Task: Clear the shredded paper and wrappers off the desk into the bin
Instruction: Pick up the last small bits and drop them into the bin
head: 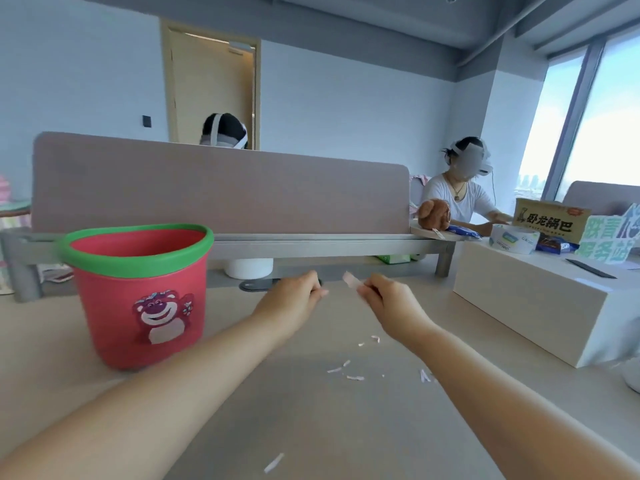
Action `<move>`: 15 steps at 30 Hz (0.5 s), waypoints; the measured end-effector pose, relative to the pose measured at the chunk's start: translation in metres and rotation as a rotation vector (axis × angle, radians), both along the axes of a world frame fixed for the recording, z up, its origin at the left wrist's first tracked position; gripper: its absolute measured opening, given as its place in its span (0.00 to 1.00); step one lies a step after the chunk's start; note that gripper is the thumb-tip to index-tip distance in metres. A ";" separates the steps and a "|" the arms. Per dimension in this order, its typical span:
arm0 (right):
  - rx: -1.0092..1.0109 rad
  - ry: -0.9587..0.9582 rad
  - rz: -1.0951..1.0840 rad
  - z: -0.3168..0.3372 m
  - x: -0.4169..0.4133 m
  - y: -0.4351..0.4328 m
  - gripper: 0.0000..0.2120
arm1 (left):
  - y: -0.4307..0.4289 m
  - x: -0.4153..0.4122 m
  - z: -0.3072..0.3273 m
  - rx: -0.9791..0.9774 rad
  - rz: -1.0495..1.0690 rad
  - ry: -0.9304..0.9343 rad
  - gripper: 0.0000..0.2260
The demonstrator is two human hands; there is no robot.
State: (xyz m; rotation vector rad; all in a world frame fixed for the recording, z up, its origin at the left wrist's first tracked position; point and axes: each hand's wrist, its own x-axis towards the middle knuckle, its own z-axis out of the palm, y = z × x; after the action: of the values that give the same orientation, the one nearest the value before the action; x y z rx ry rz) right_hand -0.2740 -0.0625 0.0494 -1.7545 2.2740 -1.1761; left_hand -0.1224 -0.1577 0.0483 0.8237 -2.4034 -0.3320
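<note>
Between the two raised hands, at the centre of the view, a pale paper scrap is pinched in the right hand, whose grip is clamped on its lower end so the strip sticks up toward 11 o'clock. The left hand hangs just beside it at 9 o'clock, fingers curled together; something dark shows at the fingertips, but I cannot tell whether it is held or lies behind.

Below the hands, toward 6 o'clock, loose paper shreds lie scattered on the desk, with one longer strip nearer the bottom edge. The bin, red with a green rim and a pink cartoon bear on its side, stands on the desk at 9 o'clock from the hands, near but apart from the left forearm; its inside is not visible.

By my reading the clearing is well along but unfinished: only a few small shreds are left, no wrappers show on this stretch of desk, and the held scrap has not yet reached the bin.

At 3 o'clock, on a white block, stands a brown carton printed with "卧龙锅巴"; beside it a green-lettered sign reads partly "联言" and "服务站". A tissue box carries writing too small to read.
</note>
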 end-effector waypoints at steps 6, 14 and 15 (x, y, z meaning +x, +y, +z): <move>-0.205 -0.033 0.194 0.058 0.078 -0.070 0.18 | -0.036 0.086 0.075 -0.177 0.209 0.091 0.10; -0.238 -0.021 0.341 0.091 0.159 -0.156 0.15 | -0.101 0.170 0.092 -0.001 0.396 -0.175 0.15; -0.238 -0.030 0.348 0.092 0.166 -0.165 0.15 | -0.107 0.174 0.092 0.034 0.382 -0.211 0.16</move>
State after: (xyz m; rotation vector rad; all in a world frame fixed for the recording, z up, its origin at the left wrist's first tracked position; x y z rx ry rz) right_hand -0.1084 -0.2273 0.1414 -2.0853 1.7712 -1.4261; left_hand 0.0517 -0.2646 0.1405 1.3647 -2.3631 -0.1399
